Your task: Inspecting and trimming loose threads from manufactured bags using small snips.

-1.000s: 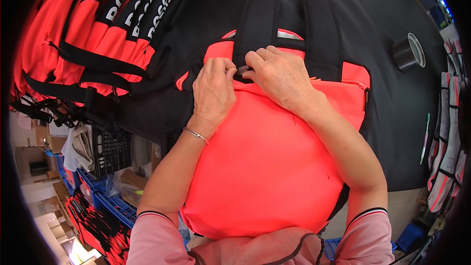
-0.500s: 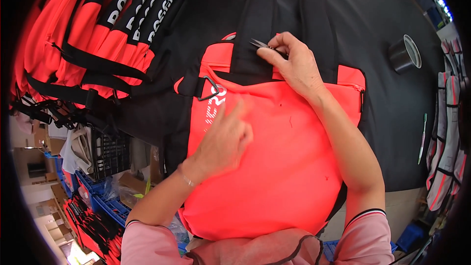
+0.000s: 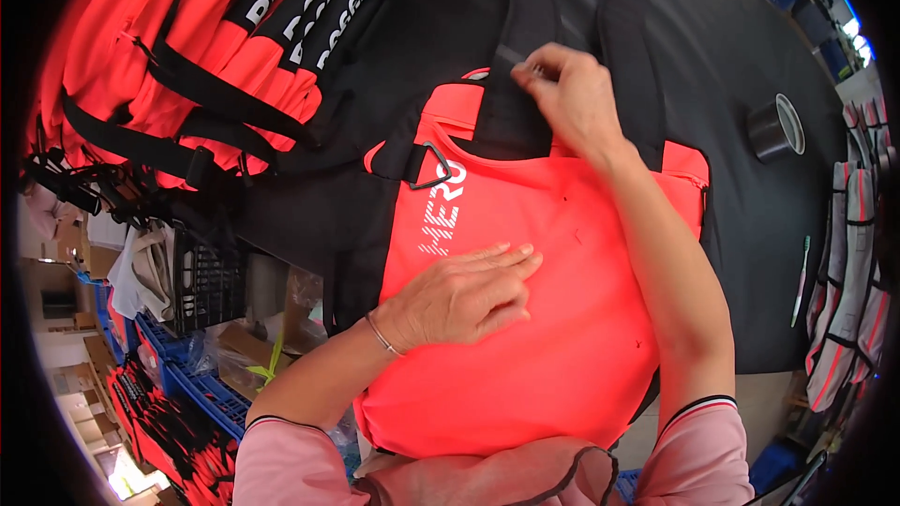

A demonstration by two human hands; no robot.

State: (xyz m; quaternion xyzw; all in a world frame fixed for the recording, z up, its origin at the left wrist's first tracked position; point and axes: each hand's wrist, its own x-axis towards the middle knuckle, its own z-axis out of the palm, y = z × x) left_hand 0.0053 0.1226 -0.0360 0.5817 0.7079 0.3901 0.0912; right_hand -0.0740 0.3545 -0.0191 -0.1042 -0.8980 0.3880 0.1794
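Observation:
A bright coral-red backpack (image 3: 525,384) lies on a black-covered table, its two padded black shoulder straps (image 3: 628,66) stretching away from me. My left hand (image 3: 459,295) rests on its red panel, fingers stretched out, below white lettering. Beyond the bag's top edge, my right hand (image 3: 572,98) is closed around small thread snips (image 3: 512,54). The blades point left over one strap and are blurred. Short dark thread ends (image 3: 639,345) lie on the panel. A black D-shaped ring (image 3: 431,169) sits at the bag's upper left corner.
Similar red-and-black bags (image 3: 187,66) are piled at the left. On the right of the table (image 3: 741,253) stand a dark cup (image 3: 776,127) and a toothbrush (image 3: 801,281). Grey bags (image 3: 844,272) hang at the far right; blue crates (image 3: 202,384) stand lower left.
My left hand has moved right and down from beside the lettering, uncovering more of it. My right hand has moved slightly right and up with the snips. The whole view has shifted a little.

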